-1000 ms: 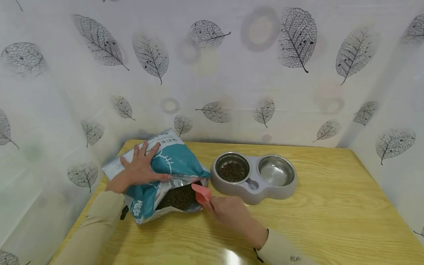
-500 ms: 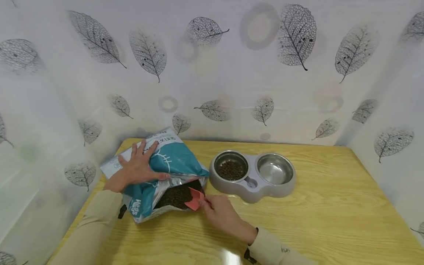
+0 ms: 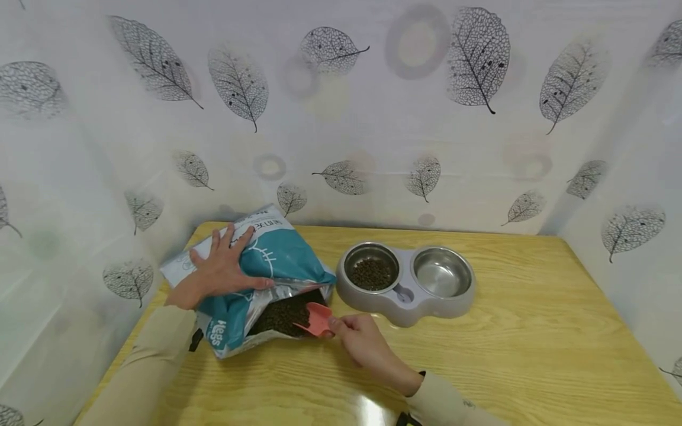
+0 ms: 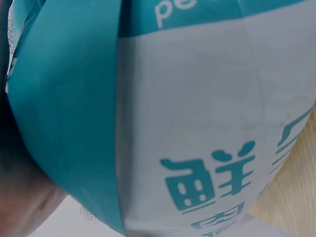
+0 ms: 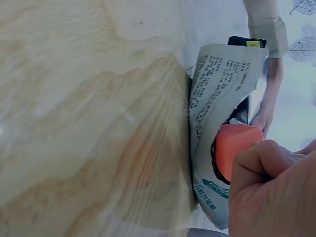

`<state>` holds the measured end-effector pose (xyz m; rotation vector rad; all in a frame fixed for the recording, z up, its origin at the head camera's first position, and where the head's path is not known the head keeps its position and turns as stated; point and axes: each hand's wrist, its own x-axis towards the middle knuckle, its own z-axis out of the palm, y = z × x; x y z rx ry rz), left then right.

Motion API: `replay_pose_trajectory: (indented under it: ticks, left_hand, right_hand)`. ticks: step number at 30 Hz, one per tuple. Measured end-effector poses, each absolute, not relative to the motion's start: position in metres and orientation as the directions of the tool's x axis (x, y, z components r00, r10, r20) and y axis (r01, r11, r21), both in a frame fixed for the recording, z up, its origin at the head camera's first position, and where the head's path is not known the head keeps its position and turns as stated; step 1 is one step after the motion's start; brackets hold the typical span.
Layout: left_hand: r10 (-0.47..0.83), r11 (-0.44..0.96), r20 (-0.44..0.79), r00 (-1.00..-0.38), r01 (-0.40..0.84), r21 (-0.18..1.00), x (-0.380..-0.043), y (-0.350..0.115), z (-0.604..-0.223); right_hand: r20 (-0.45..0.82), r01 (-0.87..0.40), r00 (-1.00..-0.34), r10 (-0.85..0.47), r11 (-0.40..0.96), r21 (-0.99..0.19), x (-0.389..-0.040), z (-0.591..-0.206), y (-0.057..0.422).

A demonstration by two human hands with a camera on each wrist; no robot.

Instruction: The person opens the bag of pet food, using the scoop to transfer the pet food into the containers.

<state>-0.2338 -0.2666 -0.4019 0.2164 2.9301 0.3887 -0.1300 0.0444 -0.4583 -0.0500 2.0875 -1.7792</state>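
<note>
Left hand pressing on teal-and-white bag, fingers spread. Right hand pinching pink scoop between curled fingers; scoop blade reaching in at bag's open mouth among brown pellets, depth hard to judge. Bag lying on bench just beside double feeder, its nearer bowl holding pellets.

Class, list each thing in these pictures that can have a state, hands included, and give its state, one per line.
Bag: open, lying down, kibble showing in its mouth
Scoop: held, front edge at the kibble
Left bowl: partly filled with kibble
Right bowl: bare metal bottom showing
Stand: upright, holding both bowls
Left hand: fingers spread, resting on bag
Right hand: gripping scoop
</note>
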Motion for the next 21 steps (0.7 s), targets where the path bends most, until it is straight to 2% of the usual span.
replay_pose_trajectory:
  ticks: [8,13,17,21]
  left_hand:
    - [0.161,0.957,-0.156,-0.974,0.116,0.265,-0.233,-0.266,-0.402]
    - [0.16,0.959,-0.157,-0.975,0.115,0.26,-0.233,-0.266,-0.403]
    - [0.163,0.958,-0.152,-0.975,0.119,0.262,-0.234,-0.266,-0.403]
    - [0.165,0.958,-0.143,-0.976,0.124,0.258,-0.234,-0.267,-0.404]
  right_hand:
    - [-0.336,0.328,-0.881,-0.333,0.082,-0.941,-0.129,-0.454,0.052]
    - [-0.353,0.403,-0.841,-0.409,-0.039,-0.914,-0.131,-0.453,0.057]
    - [-0.29,0.413,-0.819,-0.496,-0.157,-0.897,-0.134,-0.452,0.062]
    - [-0.124,0.365,-0.797,-0.591,-0.309,-0.878,-0.134,-0.45,0.066]
